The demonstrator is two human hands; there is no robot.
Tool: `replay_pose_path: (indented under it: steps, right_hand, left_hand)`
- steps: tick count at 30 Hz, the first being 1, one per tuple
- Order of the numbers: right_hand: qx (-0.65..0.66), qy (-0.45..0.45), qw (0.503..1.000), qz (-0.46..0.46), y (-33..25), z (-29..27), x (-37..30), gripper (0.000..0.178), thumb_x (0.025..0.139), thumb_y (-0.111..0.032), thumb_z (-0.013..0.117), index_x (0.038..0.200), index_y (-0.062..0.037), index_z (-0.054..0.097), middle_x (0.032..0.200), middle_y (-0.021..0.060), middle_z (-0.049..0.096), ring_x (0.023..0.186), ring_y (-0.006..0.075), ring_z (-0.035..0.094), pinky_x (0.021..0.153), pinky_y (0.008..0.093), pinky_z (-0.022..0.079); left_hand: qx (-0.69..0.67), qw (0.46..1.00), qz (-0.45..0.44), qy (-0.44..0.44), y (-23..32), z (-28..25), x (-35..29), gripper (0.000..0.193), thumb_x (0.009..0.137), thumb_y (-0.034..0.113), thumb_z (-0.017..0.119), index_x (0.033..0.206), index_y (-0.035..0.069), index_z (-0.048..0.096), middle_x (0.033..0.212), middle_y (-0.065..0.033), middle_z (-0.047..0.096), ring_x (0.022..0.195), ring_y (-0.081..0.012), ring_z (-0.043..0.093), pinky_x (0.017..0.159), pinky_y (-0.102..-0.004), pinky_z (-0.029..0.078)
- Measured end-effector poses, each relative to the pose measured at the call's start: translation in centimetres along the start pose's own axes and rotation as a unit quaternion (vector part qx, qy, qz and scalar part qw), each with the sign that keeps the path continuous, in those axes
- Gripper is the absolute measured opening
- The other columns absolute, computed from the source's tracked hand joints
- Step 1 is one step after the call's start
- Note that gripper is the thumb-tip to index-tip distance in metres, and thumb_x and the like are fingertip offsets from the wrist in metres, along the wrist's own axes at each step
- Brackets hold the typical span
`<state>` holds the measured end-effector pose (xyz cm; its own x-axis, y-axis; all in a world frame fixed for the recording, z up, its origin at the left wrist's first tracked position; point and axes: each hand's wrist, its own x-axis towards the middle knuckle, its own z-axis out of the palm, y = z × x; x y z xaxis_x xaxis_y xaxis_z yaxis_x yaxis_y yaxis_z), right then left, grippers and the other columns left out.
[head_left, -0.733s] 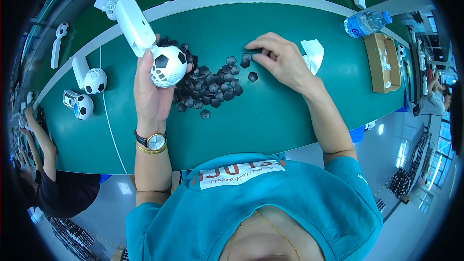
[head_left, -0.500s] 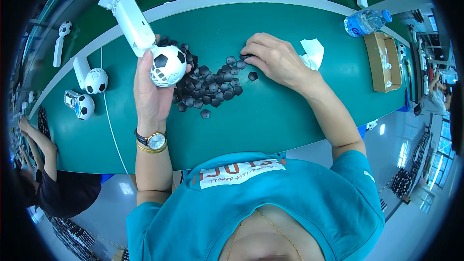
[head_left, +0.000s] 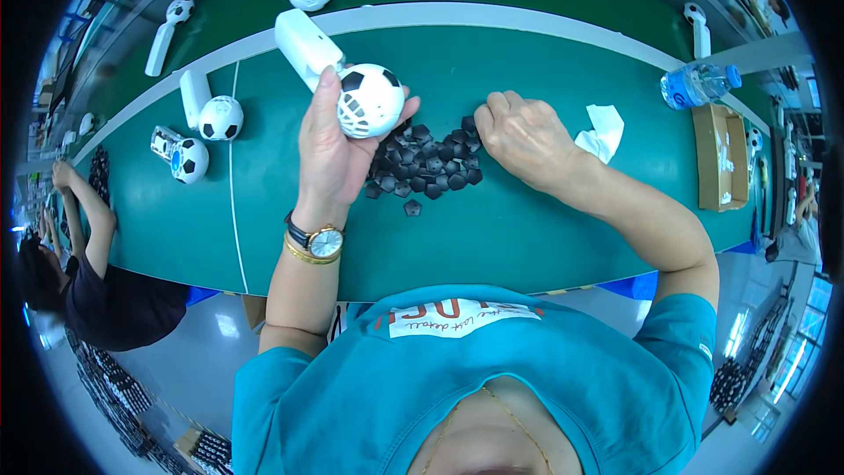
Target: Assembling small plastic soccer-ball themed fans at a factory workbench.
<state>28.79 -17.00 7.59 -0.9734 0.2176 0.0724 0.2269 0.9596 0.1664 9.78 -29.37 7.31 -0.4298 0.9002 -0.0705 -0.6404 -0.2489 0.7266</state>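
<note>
**Right hand (head_left: 526, 136) bunched at edge of black pieces (head_left: 431, 158)**

It is curled inward, palm down; what it pinches, if anything, cannot be told. The stray piece seen earlier on this side no longer shows apart: presumably gathered or covered. Left hand (head_left: 327, 145) grips the white football-patterned unit (head_left: 374, 98) above the counter (head_left: 492, 242), beside the black pieces. Outward: tissue (head_left: 603, 132), cardboard box (head_left: 709, 158).

The left hand (head_left: 332, 163), palm upturned and thumb (head_left: 326, 97) raised, sits in a half-curled grip; its forearm (head_left: 303, 295) rises nearly upright. The right hand (head_left: 527, 141) is palm down with fingers (head_left: 498, 114) bunched; its elbow (head_left: 694, 255) bends outward.
</note>
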Motion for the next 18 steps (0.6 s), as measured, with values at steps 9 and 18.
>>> replay_pose_path:
  steps: [9,18]
  right_hand:
    - [0.360,0.162,0.913,0.099,1.1,-1.4,2.1,0.010,0.079,-0.003,0.065,0.087,-0.0008,0.060,0.080,0.0071,0.061,0.073,0.0140,0.061,0.057,0.0259,0.049]
    - [0.727,0.270,0.601,0.193,-3.8,-3.2,4.4,0.011,0.086,-0.009,0.068,0.091,-0.0014,0.062,0.078,0.0003,0.062,0.066,0.0032,0.055,0.058,0.0164,0.045]
  left_hand:
    - [-0.019,1.000,-0.016,0.003,0.5,1.9,0.3,0.046,0.100,0.041,0.040,0.115,-0.002,0.047,0.109,-0.0149,0.061,0.101,-0.0282,0.063,0.091,-0.0482,0.053]
    - [-0.019,1.000,-0.001,0.007,-0.6,2.7,0.5,0.041,0.100,0.040,0.042,0.118,0.004,0.047,0.106,-0.0085,0.061,0.098,-0.0178,0.062,0.083,-0.0348,0.054]
